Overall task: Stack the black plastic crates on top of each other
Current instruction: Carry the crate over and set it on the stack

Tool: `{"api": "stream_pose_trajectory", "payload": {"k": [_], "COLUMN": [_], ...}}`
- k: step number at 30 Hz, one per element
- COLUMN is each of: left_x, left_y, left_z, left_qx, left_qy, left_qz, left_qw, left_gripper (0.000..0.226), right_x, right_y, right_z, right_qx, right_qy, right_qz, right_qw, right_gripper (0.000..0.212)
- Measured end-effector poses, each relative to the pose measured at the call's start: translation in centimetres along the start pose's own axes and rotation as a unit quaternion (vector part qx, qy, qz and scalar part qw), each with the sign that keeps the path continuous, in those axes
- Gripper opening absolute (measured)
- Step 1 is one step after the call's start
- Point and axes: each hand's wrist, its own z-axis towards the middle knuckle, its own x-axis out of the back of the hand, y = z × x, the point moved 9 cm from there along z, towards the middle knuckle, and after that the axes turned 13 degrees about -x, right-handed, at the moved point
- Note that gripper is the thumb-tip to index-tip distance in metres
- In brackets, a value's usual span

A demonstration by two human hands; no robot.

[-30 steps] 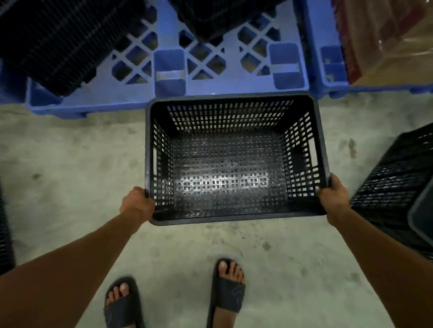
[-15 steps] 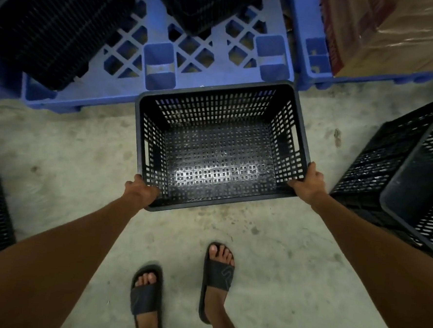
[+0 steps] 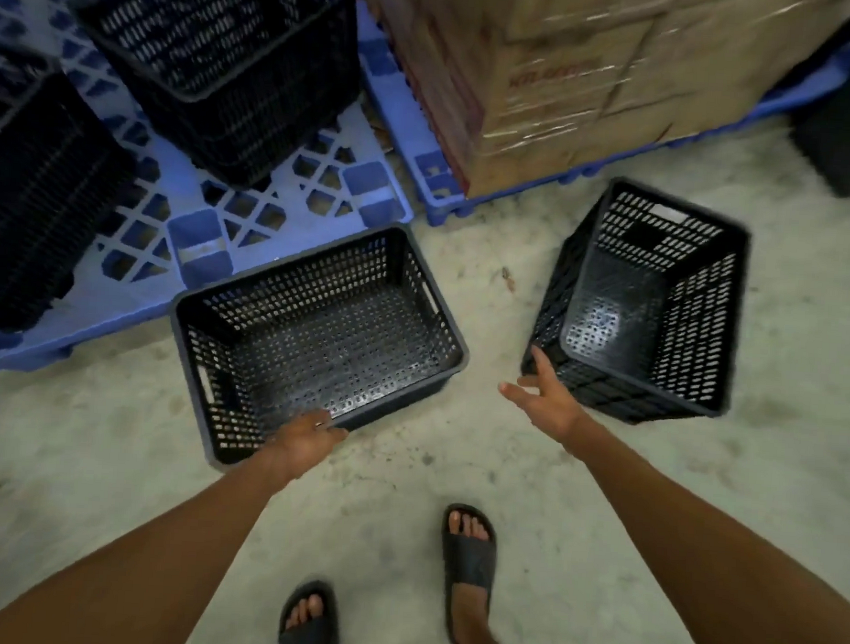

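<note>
The near crate sits on the concrete floor, its far corner just beside the blue pallet, and the left hand holds its near rim: the fingers are curled over the edge and grasp it. To the right of these fingers, well apart, the second crate stands tilted on the floor, its open mouth turned up and toward the person. The right hand is released, its fingers spread, and one fingertip is at or very near the lower left corner of this tilted crate; I cannot tell if it really touches. Beyond the fingers, a stack of crates rests on the pallet, another dark stack is at the far left, and wrapped cardboard boxes stand on a second pallet. The step in hand, as I judge it, is to take the tilted crate and nest one crate in the other. To do it well, the right fingers should hook over the rim or into a handle slot, not press on the mesh wall, which may slip. Both crates should then be turned so their long sides agree and be lowered level, because a slanted crate can jam on the rim.
</note>
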Motion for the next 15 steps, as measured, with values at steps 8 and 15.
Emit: {"api": "stream_pose_trajectory", "payload": {"k": [8,15], "left_x": [-15.6,-24.9], "left_y": [15.9,26.5], "left_z": [3.9,14.3], "left_qx": [-0.074,-0.082], "left_qy": [-0.099,-0.045], "left_qz": [0.032,0.067], "left_qw": [0.992,0.993], "left_gripper": [0.048,0.058], "right_x": [17.1,25.9], "right_y": [10.8,19.1], "right_z": [2.5,9.4], "right_qx": [-0.123,-0.220], "right_qy": [0.040,0.038], "right_qz": [0.214,0.371], "right_qw": [0.968,0.901], "right_gripper": [0.080,0.066]}}
